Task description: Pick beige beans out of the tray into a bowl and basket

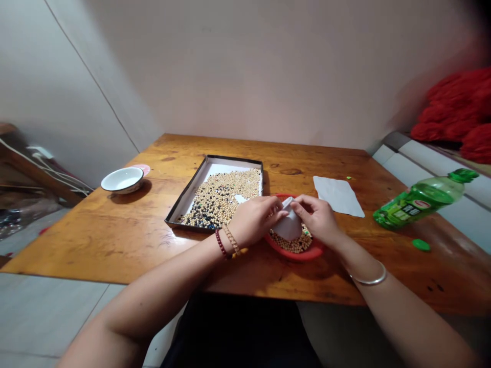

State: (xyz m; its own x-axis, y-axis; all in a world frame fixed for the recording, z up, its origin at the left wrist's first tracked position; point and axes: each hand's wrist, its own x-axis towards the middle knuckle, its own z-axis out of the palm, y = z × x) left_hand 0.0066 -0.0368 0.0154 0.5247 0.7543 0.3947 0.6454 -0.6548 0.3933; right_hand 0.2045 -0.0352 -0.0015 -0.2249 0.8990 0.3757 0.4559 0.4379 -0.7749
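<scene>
Both of my hands hold a white paper cone (289, 226), its narrow tip up and its wide part low over a red bowl (294, 255). My left hand (258, 219) pinches it near the tip from the left. From the right, the thumb and fingers of my right hand (316, 217) close on the same tip. Small tan and dark beads (295, 245) lie in the bowl, partly covered by the cone. Left of the bowl stands a shallow black-edged tray (194, 191) with a spread of tan, black and blue beads (226, 197).
A white bowl (121, 179) sits at the table's left edge. On the right are a flat white sheet (339, 195), a tilted green bottle (418, 202) and a green cap (421, 245). Red fluffy material (456, 107) lies beyond the wooden table (153, 245), near the wall.
</scene>
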